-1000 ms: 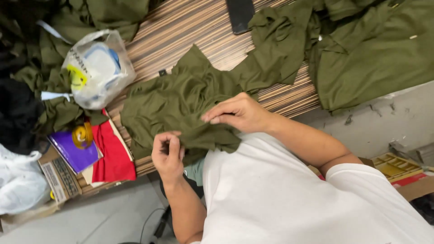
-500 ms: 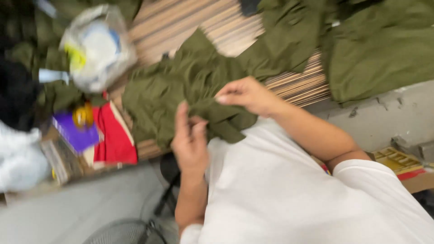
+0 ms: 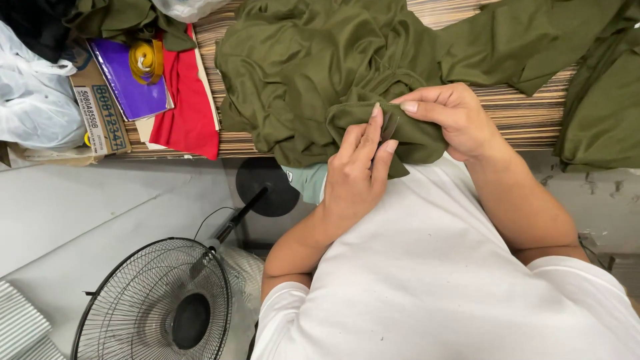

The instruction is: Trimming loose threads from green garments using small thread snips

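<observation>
Both hands grip the crumpled olive-green cloth garment (image 3: 313,80) on the striped wooden table (image 3: 520,117): the left hand (image 3: 357,170) pinches its near hem, the right hand (image 3: 450,120) clamps the fold just beside. Most cloth beyond lies unsmoothed.

Bright, even indoor light falls from above, with no harsh glare. Shadows are soft, gathering in the folds of the olive cloth (image 3: 313,73) and beneath the bench (image 3: 527,127) edge. The view is sharp throughout, without motion blur; lines bend slightly toward the corners.
</observation>
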